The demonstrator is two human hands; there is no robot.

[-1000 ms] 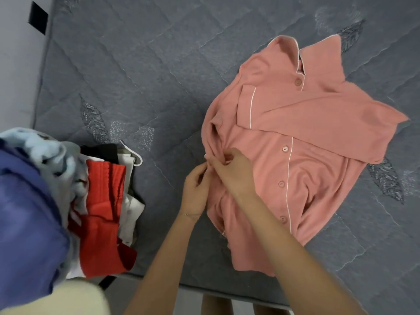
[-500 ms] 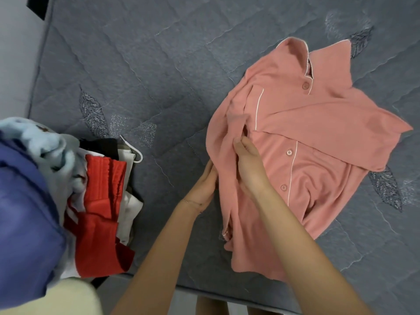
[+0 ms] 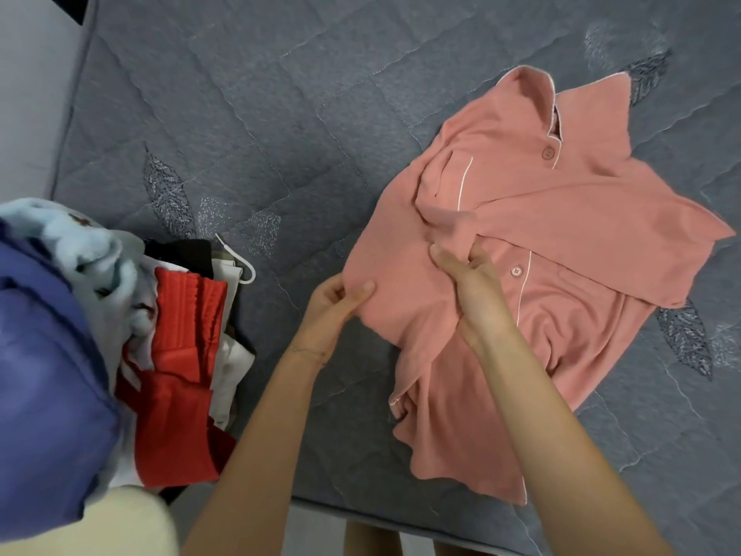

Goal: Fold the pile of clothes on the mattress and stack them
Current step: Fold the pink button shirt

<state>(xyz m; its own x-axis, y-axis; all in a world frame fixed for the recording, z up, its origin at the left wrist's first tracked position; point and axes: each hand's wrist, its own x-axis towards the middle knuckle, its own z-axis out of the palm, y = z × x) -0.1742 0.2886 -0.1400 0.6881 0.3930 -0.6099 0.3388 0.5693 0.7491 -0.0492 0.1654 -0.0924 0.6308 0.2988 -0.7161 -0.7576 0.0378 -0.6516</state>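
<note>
The pink shirt (image 3: 561,218) was pinched at its edge by the left hand (image 3: 335,315) and gripped mid-fold by the right hand (image 3: 477,290); the clothes pile (image 3: 180,339) was seen at 8 o'clock.

Both bare forearms are stretched forward from the lower edge of the view and are angled slightly towards each other. The left hand (image 3: 335,311) is turned palm-inward, and the near edge of the pink shirt (image 3: 561,218) is pinched between its thumb and curled fingers. The right hand (image 3: 477,290) is seen from the back. A raised fold of the same shirt is gripped by its fingers (image 3: 441,256), with the thumb apparently closed on the far side.
</note>
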